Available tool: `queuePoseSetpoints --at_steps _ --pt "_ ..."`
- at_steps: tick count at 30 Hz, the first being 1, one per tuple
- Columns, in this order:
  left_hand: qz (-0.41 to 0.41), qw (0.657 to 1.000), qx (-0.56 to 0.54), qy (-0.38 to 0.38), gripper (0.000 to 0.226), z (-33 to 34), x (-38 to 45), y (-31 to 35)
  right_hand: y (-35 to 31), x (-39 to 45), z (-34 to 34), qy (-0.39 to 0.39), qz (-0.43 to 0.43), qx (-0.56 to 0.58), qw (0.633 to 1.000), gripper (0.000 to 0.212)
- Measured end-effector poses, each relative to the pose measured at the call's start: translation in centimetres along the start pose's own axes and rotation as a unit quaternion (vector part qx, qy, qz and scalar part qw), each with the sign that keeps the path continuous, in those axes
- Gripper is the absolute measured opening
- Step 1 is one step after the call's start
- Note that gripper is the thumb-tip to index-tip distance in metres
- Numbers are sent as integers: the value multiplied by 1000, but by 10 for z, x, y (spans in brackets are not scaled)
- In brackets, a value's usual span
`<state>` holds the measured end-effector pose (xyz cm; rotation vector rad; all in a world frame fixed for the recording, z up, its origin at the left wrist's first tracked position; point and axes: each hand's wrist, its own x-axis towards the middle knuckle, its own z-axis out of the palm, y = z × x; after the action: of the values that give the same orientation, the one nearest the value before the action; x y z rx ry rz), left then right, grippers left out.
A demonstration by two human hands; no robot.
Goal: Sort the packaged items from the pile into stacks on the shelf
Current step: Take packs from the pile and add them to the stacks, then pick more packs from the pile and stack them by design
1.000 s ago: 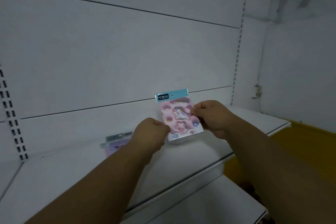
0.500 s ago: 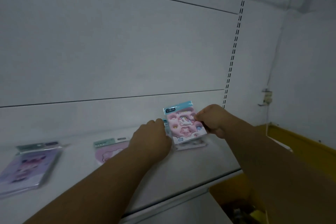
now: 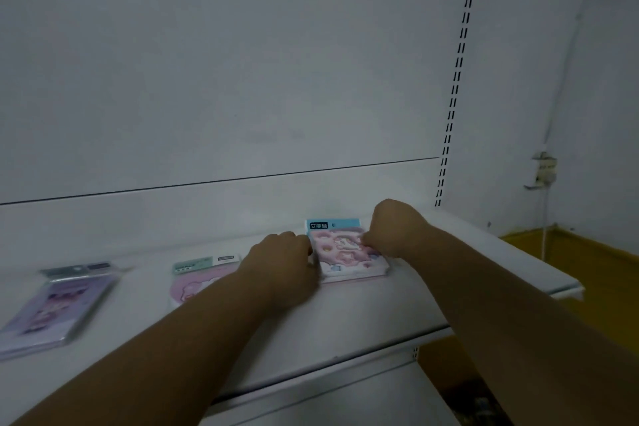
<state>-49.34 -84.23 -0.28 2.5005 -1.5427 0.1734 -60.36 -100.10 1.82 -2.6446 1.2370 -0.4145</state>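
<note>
A pink unicorn package with a blue header lies on top of a small stack on the white shelf. My left hand grips its left edge and my right hand pinches its right edge. A pink package with a green header lies flat to the left, partly hidden by my left forearm. Further left lies a purple package.
The shelf's white back panel rises behind the packages, with a slotted upright at its right end. A lower shelf sticks out below. Yellow floor shows to the right of the shelf end.
Both hands have lowered the pink unicorn package from upright to lying flat on the stack. The view has swung left, bringing the purple package into sight.
</note>
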Motion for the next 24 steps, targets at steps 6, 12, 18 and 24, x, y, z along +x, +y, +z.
queuePoseSetpoints --at_steps 6,12,18,24 --pt "1 998 -2 61 34 -17 -20 -21 -36 -23 -3 89 -114 33 989 20" --pt "-25 987 15 157 29 -61 -85 -96 -142 -64 -5 157 -253 97 950 34" --pt "-136 968 37 207 28 -105 -221 -224 -308 -138 21 150 -379 147 901 36" --pt "-264 935 92 219 30 -142 -395 -359 -507 -236 68 104 -474 190 853 38"
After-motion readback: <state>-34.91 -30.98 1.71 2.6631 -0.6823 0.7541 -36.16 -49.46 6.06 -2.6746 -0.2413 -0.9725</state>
